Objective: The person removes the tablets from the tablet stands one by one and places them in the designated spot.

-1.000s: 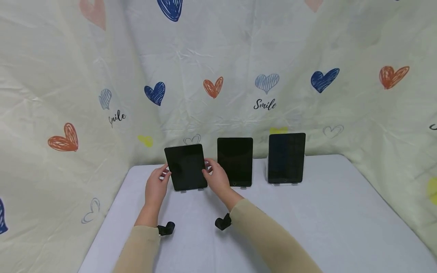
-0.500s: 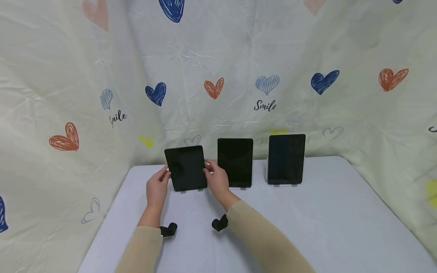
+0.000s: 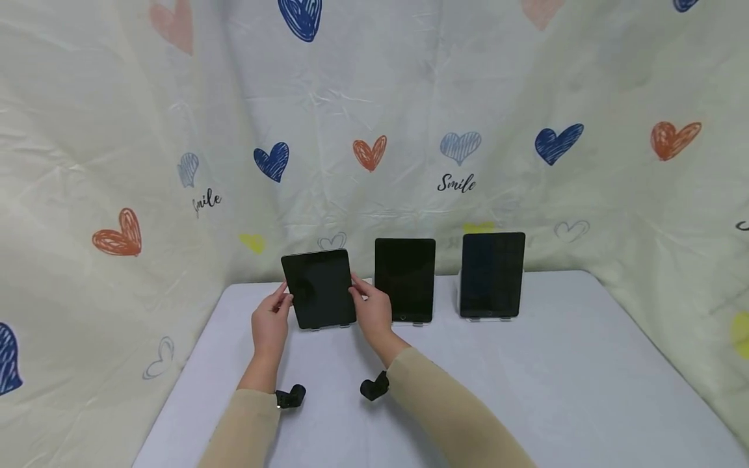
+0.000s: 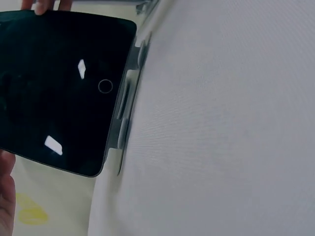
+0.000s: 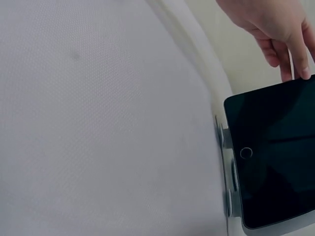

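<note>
A black tablet (image 3: 320,291) stands propped on a small clear stand (image 4: 133,93) at the left of the row, its screen dark and its top leaning slightly left. My left hand (image 3: 271,328) pinches its left edge, thumb in front. On the opposite edge my right hand (image 3: 373,315) pinches it the same way, with the fingers partly hidden behind. The tablet's round home button shows in both wrist views, near the stand's front lips. In the right wrist view the left hand's fingertips lie right at the tablet's edge.
Two more dark tablets stand on clear stands to the right: a middle tablet (image 3: 405,279), close beside my right hand, and a right tablet (image 3: 491,276). All sit near the back of a white-covered table (image 3: 526,390). A heart-printed cloth (image 3: 409,84) hangs behind.
Both hands keep hold of the left tablet, which stays in place. My right forearm has shifted slightly left, and the head view has moved a little.
</note>
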`<state>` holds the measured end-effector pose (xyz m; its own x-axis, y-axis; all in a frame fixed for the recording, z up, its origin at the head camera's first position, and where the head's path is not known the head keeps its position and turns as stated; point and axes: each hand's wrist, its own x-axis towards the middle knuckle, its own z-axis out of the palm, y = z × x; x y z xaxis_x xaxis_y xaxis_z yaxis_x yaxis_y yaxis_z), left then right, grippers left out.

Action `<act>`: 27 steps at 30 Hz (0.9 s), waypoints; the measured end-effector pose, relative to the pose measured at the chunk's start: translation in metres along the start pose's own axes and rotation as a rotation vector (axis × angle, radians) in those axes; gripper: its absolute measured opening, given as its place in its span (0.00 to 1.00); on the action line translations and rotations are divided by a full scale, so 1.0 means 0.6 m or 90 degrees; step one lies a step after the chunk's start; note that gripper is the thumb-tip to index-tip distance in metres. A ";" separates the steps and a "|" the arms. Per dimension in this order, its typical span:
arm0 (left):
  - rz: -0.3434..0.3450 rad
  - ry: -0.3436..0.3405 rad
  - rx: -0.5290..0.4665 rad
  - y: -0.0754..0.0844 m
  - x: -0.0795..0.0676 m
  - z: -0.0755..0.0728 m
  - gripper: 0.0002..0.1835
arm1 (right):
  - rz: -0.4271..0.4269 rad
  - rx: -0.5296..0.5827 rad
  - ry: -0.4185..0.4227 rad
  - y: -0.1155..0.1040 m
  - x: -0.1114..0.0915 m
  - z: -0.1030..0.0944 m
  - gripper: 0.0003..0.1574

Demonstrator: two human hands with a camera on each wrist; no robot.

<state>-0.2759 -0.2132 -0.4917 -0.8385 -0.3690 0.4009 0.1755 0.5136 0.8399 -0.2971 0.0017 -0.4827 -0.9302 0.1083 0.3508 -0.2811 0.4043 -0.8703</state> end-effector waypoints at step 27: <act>-0.021 -0.098 0.046 0.032 -0.029 -0.049 0.21 | 0.066 0.060 -0.093 -0.026 -0.048 -0.051 0.24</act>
<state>-0.2430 -0.2195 -0.4718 -0.9132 -0.2669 0.3080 0.1136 0.5590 0.8213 -0.2588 0.0201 -0.4687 -0.9778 0.0100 0.2095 -0.1961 0.3099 -0.9303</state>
